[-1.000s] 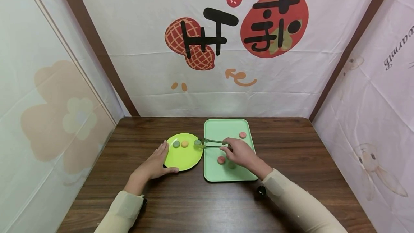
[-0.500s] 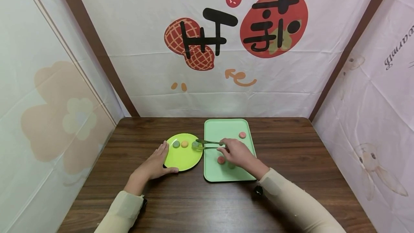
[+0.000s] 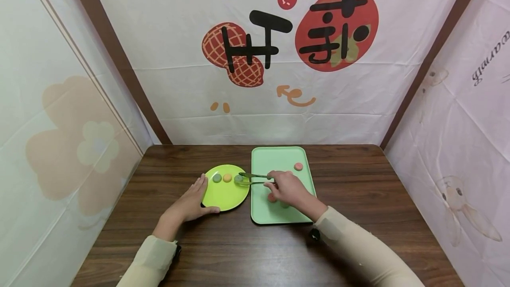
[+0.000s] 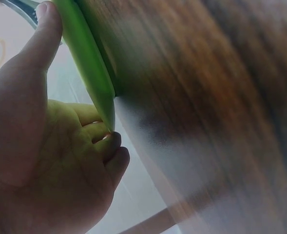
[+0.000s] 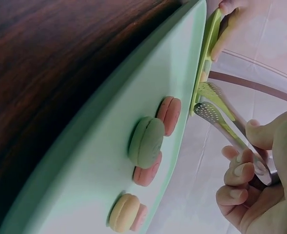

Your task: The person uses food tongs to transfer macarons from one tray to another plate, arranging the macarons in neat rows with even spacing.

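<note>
My right hand point(image 3: 292, 188) holds metal tongs point(image 3: 256, 176) between thumb and fingers, reaching left across the green tray. The tongs' perforated tips are over the right side of the yellow-green plate point(image 3: 223, 198), around a green macaron point(image 3: 238, 178). Left of it on the plate lie a yellow macaron point(image 3: 227, 177) and another green macaron point(image 3: 217, 177). My left hand point(image 3: 191, 199) rests at the plate's left rim, fingers extended along the edge and thumb at the front. In the left wrist view the fingertips touch the plate's rim point(image 4: 87, 63).
The light green tray point(image 3: 275, 156) stands right of the plate, close to it. It holds several macarons: pink point(image 5: 169, 116), green point(image 5: 147, 142) and yellow point(image 5: 124, 213), partly hidden under the right hand in the head view. A printed cloth wall point(image 3: 255, 123) rises behind the wooden table point(image 3: 247, 251).
My right hand has moved slightly left, carrying the green macaron in the tongs farther over the plate toward the yellow macaron. My left hand stays at the rim.
</note>
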### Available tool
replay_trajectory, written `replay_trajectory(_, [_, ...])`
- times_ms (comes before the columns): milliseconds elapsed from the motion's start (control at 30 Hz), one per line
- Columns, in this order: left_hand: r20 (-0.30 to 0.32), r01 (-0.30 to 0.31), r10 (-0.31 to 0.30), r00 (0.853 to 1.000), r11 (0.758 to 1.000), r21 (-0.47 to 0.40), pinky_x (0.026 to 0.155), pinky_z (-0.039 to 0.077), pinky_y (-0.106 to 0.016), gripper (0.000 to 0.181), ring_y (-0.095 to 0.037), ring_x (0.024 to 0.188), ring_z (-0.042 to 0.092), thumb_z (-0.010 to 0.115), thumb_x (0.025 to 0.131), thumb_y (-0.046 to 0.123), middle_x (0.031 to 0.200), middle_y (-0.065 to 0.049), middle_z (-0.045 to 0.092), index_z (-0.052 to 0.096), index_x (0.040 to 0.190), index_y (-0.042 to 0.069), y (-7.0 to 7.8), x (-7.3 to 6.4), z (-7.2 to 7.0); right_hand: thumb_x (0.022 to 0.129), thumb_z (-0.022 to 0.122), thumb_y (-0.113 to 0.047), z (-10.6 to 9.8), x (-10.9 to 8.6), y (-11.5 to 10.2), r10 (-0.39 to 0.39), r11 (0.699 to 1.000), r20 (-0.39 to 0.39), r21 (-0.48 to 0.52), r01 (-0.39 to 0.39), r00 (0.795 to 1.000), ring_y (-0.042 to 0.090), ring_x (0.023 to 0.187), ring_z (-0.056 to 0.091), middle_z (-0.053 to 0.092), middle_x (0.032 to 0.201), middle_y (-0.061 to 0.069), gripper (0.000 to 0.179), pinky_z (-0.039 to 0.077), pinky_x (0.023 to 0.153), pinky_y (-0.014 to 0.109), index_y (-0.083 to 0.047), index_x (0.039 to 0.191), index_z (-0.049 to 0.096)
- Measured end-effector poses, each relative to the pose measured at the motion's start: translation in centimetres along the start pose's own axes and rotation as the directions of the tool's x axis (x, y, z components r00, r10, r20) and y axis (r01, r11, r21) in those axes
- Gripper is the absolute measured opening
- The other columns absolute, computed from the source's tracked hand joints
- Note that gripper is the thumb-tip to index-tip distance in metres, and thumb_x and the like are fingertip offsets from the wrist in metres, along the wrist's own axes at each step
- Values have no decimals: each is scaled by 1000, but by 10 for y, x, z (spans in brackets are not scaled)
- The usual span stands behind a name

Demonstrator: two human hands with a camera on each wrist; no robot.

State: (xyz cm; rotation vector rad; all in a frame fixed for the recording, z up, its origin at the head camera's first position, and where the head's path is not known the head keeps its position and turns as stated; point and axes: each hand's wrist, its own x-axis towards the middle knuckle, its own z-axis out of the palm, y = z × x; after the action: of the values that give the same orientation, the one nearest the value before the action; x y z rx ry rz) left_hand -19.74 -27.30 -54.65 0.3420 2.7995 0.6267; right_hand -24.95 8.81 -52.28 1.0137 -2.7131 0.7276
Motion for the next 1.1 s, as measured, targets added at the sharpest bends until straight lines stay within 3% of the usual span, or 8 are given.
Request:
replay_trajectory(500, [8,1,-2,1000,1000,10,130,19,-63,126,-47,163,8,76,93,66,177,-29,3,9,167,-11,0,1,-1,104,73,-28,0,6,-10,-31,993,-3,-112,30,1000,16,80,71,76,93,4,25,56,67,38,-4,111,74])
replay_trajectory(833, [6,-10,10,1000,1000,5,130,20,-63,130,-48,163,9,75,90,71,176,-30,2,8,167,-11,-1,0,-1,106,71,-26,-3,8,-15,-37,994,30,-103,40,999,13,72,61,71,88,2,23,53,61,31,-3,108,73])
replay_trajectory(1100, [5,-6,6,1000,1000,6,130,20,-63,130,-48,163,9,75,90,70,177,-30,3,8,167,-11,1,0,-2,107,70,-29,-2,9,-16,-23,991,36,-129,27,999,11,71,60,70,88,1,25,51,59,32,-4,109,73])
